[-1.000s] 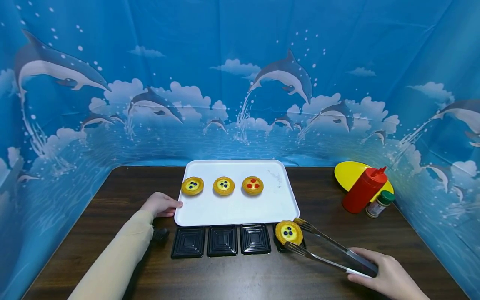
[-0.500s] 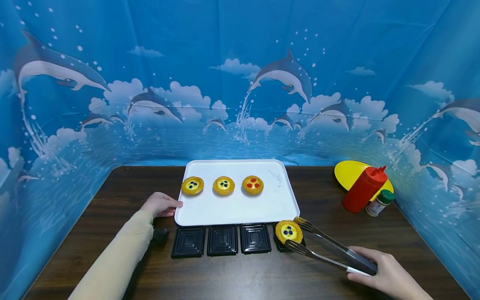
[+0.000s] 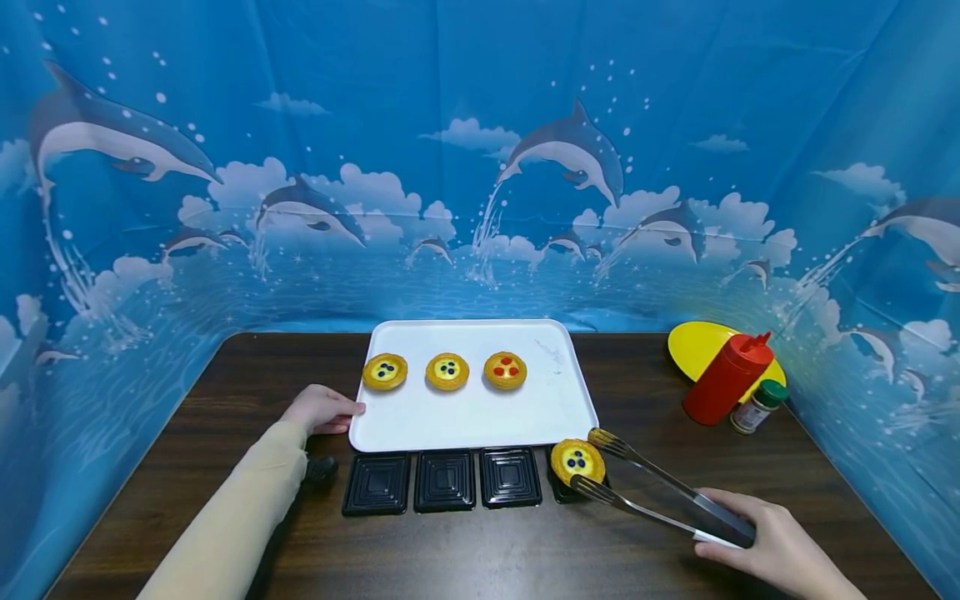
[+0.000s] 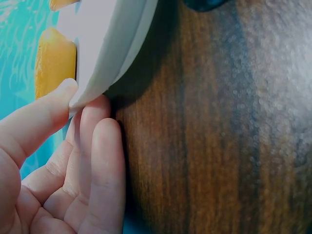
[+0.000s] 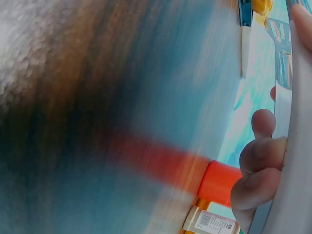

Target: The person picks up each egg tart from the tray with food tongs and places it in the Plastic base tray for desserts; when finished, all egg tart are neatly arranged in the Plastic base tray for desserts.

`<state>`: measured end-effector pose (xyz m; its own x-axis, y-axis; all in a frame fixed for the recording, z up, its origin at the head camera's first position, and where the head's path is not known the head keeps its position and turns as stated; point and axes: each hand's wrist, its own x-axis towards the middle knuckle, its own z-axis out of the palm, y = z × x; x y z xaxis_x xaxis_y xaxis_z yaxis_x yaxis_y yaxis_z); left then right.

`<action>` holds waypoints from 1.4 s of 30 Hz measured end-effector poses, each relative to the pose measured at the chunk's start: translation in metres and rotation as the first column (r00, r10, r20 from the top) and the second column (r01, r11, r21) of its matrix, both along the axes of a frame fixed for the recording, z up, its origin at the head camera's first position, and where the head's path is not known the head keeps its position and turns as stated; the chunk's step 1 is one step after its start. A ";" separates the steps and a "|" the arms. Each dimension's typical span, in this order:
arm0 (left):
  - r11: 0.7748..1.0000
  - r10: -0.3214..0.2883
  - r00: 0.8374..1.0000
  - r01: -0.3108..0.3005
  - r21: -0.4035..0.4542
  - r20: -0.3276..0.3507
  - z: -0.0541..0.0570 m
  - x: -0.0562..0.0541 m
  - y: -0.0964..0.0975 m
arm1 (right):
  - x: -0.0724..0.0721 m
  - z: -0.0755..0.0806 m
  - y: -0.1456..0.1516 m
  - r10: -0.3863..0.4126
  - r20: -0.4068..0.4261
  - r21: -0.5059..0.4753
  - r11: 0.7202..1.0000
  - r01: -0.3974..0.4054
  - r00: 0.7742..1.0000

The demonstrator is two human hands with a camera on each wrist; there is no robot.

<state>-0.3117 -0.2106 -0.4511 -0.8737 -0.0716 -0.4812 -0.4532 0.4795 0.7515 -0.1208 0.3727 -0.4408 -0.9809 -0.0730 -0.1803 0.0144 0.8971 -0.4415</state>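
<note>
My left hand (image 3: 321, 408) pinches the left edge of a white tray (image 3: 465, 427). In the left wrist view the thumb (image 4: 41, 119) lies over the tray's rim with the fingers under it. Three egg tarts sit on the tray: two with blue dots (image 3: 385, 372) and one with red dots (image 3: 506, 371). My right hand (image 3: 776, 542) grips metal tongs (image 3: 660, 471), whose two prongs are spread around another blue-dotted egg tart (image 3: 577, 461). That tart rests on the rightmost of several square black trays and covers most of it. In the right wrist view, fingers (image 5: 261, 158) curl round the tongs' handle.
Three other black trays (image 3: 444, 482) stand in a row before the white tray. At the right rear are a yellow plate (image 3: 693, 346), a red squeeze bottle (image 3: 727, 382) and a green-capped jar (image 3: 759, 408). A blue dolphin curtain (image 3: 450, 275) encloses the table.
The tongs' prongs have spread slightly wider, the far prong moving back from the tart. My left hand, the white tray and the tarts stay in place.
</note>
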 end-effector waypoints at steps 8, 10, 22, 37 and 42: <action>1.000 0.010 1.000 -0.010 0.002 -0.002 0.002 0.001 -0.001 | -0.005 0.004 -0.003 0.047 -0.083 0.006 0.999 -0.047 0.995; 1.000 0.011 1.000 -0.011 0.002 0.001 0.003 0.001 -0.001 | -0.007 0.006 -0.005 0.052 -0.113 0.009 0.999 -0.051 0.992; 1.000 0.002 1.000 -0.002 0.000 -0.008 0.004 0.001 0.002 | -0.042 0.013 -0.022 0.052 -0.159 -0.018 0.998 -0.055 0.986; 1.000 0.023 1.000 -0.023 -0.002 0.005 0.000 -0.001 0.002 | -0.092 0.011 -0.034 0.090 -0.163 -0.037 0.995 -0.098 0.982; 1.000 0.024 1.000 -0.024 -0.010 0.007 0.000 0.001 0.000 | -0.107 0.008 -0.037 0.073 -0.146 -0.054 0.995 -0.082 0.987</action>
<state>-0.3103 -0.2103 -0.4516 -0.8684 -0.0975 -0.4861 -0.4696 0.4760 0.7436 -0.2282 0.3355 -0.4325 -0.9873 -0.1559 -0.0308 -0.1214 0.8653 -0.4863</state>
